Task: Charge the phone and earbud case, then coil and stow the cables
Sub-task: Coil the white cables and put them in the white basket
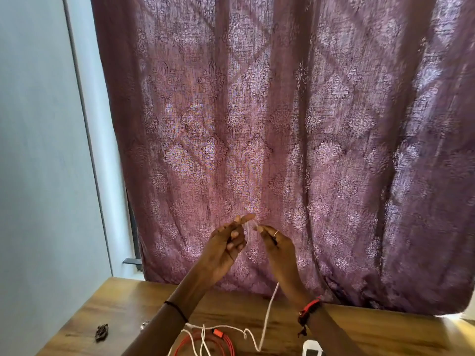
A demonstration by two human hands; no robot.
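White cable (270, 308) limp, light, tangle-prone: right hand (279, 246) pinches its upper end, left hand (226, 244) grip unclear; hold near plug.

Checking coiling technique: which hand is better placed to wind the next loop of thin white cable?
Probably right: right hand pinches the thin white cable, slack hanging below; left hand holds loops.

Curtain (282, 111) dusty purple, paler diamond-and-floral pattern. Wall (38, 150) pale blue-grey. Table (115, 312) brown, wood grain. White cable (268, 314) plain; orange cable (226, 339) reddish, bright. Right wristband (309, 310) red and black. Left wristband (177, 310) black. Lump (101, 332) on table dark.
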